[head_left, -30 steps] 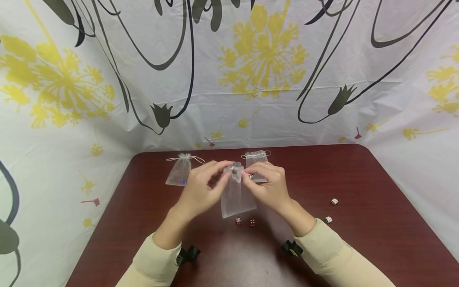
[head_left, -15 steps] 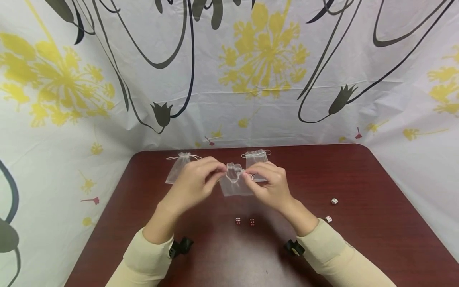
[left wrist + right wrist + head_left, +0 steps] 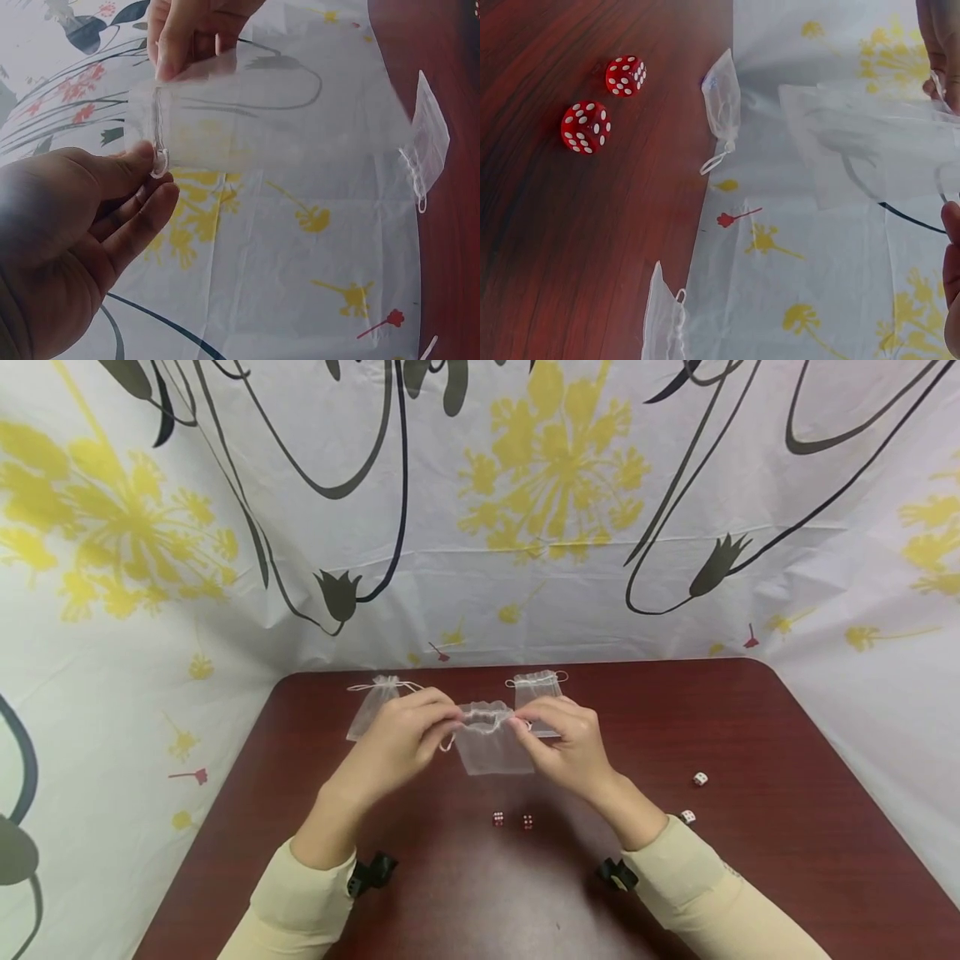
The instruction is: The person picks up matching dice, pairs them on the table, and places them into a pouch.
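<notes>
Sheer bag, pinched near its mouth by the left hand and the right hand, might slip and sag if either grip slackened on such thin-looking fabric.

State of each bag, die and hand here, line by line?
Held bag: mouth spread open
Left bag: neck gathered, lying on table
Right bag: neck wide, lying on table
Red dice: loose on table
White dice: loose on table
Left hand: pinching held bag's rim
Right hand: pinching held bag's rim
</notes>
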`<action>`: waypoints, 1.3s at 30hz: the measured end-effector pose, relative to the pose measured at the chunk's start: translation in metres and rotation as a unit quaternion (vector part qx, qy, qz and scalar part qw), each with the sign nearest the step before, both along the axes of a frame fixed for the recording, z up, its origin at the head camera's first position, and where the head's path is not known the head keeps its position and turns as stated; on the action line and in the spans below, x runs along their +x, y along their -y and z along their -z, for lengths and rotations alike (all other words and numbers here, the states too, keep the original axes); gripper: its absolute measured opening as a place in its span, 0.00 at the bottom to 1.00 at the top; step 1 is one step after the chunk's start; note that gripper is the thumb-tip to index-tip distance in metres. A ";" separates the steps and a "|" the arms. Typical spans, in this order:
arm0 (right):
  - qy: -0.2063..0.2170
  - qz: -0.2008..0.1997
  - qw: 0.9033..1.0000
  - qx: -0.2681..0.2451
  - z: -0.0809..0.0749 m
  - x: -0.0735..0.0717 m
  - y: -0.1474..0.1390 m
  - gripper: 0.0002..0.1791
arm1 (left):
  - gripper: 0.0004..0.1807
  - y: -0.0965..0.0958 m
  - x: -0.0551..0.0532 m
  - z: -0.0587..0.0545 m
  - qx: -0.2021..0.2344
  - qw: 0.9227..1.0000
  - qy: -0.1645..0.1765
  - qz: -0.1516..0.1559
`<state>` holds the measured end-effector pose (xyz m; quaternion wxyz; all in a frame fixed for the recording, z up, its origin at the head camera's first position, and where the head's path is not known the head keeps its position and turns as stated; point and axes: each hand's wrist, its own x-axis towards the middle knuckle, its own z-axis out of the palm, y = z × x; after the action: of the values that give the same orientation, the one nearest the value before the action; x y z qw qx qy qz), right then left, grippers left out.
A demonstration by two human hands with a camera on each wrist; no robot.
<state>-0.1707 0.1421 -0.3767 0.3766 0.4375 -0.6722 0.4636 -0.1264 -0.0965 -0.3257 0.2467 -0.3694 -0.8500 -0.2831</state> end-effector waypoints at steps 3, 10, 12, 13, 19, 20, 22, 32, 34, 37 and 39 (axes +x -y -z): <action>0.010 -0.002 1.000 0.009 0.001 0.000 0.002 0.05 | 0.04 -0.002 0.000 0.000 0.013 1.000 -0.009 0.018; 0.043 -0.002 0.998 0.037 0.004 0.001 0.000 0.03 | 0.04 -0.001 0.001 -0.002 0.018 1.000 -0.011 0.021; 0.055 -0.005 0.997 0.047 0.006 0.000 -0.001 0.05 | 0.04 0.000 0.000 -0.001 0.015 1.000 -0.009 0.018; 0.059 -0.006 0.997 0.052 0.008 0.000 -0.002 0.06 | 0.04 0.001 -0.001 -0.001 0.014 1.000 -0.009 0.017; 0.082 0.017 0.990 0.114 0.019 -0.002 -0.008 0.16 | 0.03 0.005 -0.005 0.002 0.007 1.000 -0.001 0.005; 0.093 0.025 0.987 0.132 0.021 -0.002 -0.009 0.17 | 0.02 0.006 -0.005 0.002 0.005 1.000 0.000 0.002; 0.123 0.042 0.976 0.174 0.025 -0.001 -0.011 0.17 | 0.03 0.008 -0.007 0.002 0.004 1.000 0.001 -0.002; 0.206 0.086 0.927 0.301 0.046 0.004 -0.011 0.18 | 0.02 0.014 -0.013 0.006 -0.004 0.999 -0.011 -0.034; 0.212 0.096 0.916 0.326 0.050 0.005 -0.010 0.19 | 0.02 0.015 -0.013 0.007 -0.006 0.999 -0.009 -0.040; 0.222 0.100 0.897 0.368 0.056 0.007 -0.008 0.21 | 0.03 0.017 -0.014 0.009 -0.008 0.999 -0.003 -0.046; 0.229 0.098 0.889 0.385 0.059 0.009 -0.007 0.23 | 0.03 0.018 -0.015 0.010 -0.010 0.999 0.001 -0.048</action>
<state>-0.1617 0.1494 -0.4353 0.0577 0.3617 -0.9049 0.2167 -0.1411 -0.1141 -0.3358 0.2559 -0.3307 -0.8694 -0.2631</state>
